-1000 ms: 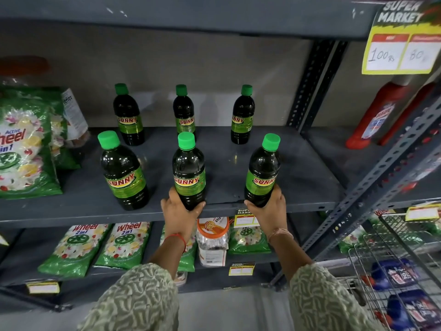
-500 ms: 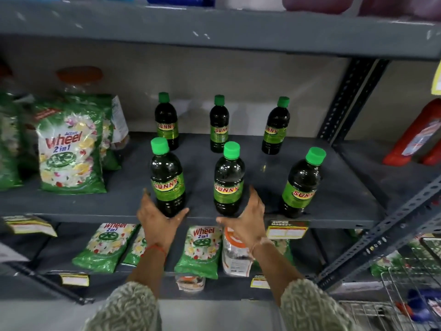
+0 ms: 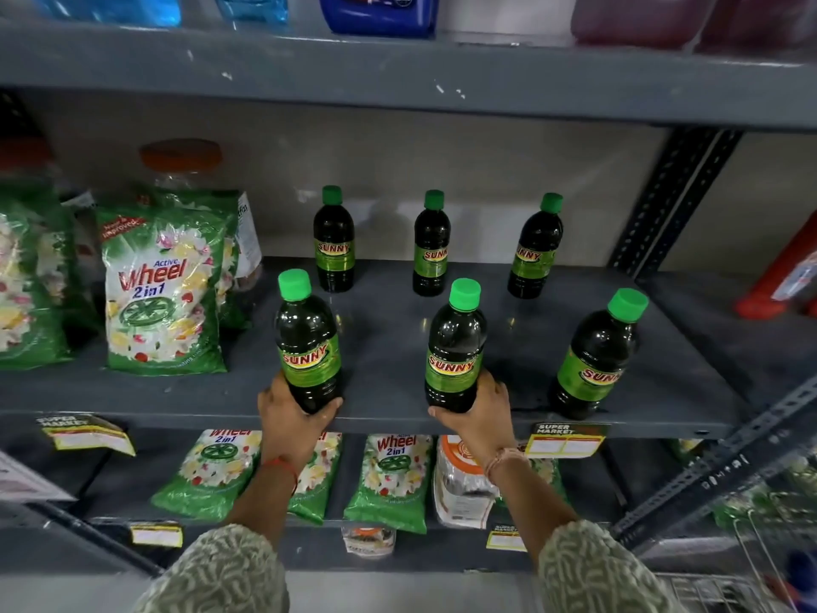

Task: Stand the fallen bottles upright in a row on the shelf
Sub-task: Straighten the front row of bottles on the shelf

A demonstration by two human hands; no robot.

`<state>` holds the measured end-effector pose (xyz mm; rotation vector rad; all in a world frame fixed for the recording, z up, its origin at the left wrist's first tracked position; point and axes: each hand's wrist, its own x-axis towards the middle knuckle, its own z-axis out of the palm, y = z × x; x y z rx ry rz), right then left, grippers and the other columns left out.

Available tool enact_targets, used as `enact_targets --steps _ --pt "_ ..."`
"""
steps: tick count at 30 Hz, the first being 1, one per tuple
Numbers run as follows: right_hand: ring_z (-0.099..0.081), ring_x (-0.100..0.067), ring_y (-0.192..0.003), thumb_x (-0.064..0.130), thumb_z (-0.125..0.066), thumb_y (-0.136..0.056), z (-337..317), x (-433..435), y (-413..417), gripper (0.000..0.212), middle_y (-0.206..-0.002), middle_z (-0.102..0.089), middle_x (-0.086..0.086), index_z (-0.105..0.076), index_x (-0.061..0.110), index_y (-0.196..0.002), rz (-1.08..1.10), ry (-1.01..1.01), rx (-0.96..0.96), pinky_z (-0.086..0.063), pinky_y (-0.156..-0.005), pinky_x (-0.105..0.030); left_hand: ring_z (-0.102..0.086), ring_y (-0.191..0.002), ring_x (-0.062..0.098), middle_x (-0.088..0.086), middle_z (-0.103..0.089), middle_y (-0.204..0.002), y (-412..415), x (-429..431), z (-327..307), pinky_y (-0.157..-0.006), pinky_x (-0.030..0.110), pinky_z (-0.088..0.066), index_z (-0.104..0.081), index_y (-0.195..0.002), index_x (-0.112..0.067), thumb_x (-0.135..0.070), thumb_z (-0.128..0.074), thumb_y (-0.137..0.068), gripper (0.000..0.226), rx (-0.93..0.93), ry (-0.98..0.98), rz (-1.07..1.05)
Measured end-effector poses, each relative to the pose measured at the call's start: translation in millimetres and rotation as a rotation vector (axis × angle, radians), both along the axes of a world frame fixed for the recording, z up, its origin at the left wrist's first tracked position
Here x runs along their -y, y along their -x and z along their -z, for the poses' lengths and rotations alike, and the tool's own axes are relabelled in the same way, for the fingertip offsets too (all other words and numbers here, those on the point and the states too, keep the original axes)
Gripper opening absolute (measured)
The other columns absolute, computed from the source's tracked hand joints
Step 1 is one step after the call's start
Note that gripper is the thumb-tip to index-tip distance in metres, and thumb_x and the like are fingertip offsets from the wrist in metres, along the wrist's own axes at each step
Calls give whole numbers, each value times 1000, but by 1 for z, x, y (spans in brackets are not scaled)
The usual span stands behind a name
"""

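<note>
Dark bottles with green caps and "SUNNY" labels stand upright on the grey shelf (image 3: 389, 347) in two rows of three. My left hand (image 3: 289, 420) grips the base of the front left bottle (image 3: 307, 342). Around the base of the front middle bottle (image 3: 455, 347), my right hand (image 3: 479, 418) is closed. The front right bottle (image 3: 597, 356) stands free near the shelf's front edge. Behind them stand the back left bottle (image 3: 334, 241), the back middle bottle (image 3: 431, 245) and the back right bottle (image 3: 535, 247).
Green Wheel detergent bags (image 3: 163, 294) stand at the shelf's left. More bags and a jar (image 3: 460, 480) lie on the lower shelf. A slotted upright post (image 3: 672, 196) bounds the right side. A wire cart (image 3: 760, 568) sits at lower right.
Both hands shifted one bottle to the left: from the middle and right front bottles, open for a moment, to gripping the left and middle front bottles. My view moved closer and leftward.
</note>
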<state>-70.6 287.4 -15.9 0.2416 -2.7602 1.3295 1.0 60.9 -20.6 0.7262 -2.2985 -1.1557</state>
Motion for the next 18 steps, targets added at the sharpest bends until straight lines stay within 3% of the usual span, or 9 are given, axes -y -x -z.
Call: enact_targets --steps 18 --pt "-45 -28 -108 35 -82 -58 -6 3 -8 73 -112 -57 -14 -47 3 -114 13 -40 -19 -41 -93 -39 -39 -118 38 22 -54 -119 -1 10 -5 -98 48 -41 -41 -122 0 -15 -82 -63 73 45 -54 11"
